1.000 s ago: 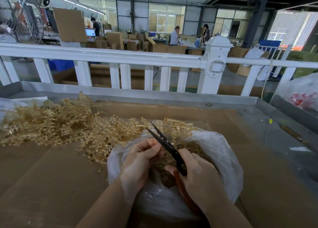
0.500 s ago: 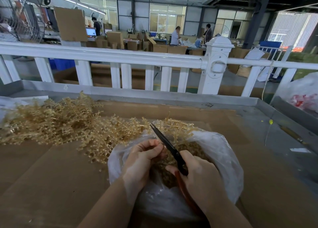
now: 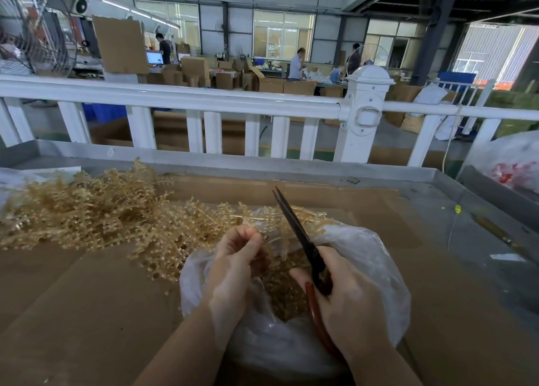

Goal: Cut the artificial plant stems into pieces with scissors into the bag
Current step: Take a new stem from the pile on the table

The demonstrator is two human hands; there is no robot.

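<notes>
Big pile of tan artificial plant stems [image 3: 96, 213] spreads across left and centre of frame, its near edge spilling onto the clear plastic bag [image 3: 376, 257] at lower centre. Bag mouth is open, full of cut pieces [image 3: 287, 295]. White railing [image 3: 180, 99] crosses the frame behind the table, one capped post [image 3: 366, 105] at right of centre. Second plastic bag [image 3: 507, 164] at right edge, blurry. Surface: brown cardboard sheet [image 3: 73, 298] over a grey metal table [image 3: 481, 239]. Room is a warehouse, cartons stacked, three people in the background. Two hands, one pair of scissors [image 3: 300, 239]. Left hand [image 3: 236, 266] fingers curled, pinching a stem over the bag mouth. Right hand [image 3: 347, 307] grips the red handles, blades nearly closed, pointing to upper centre.
</notes>
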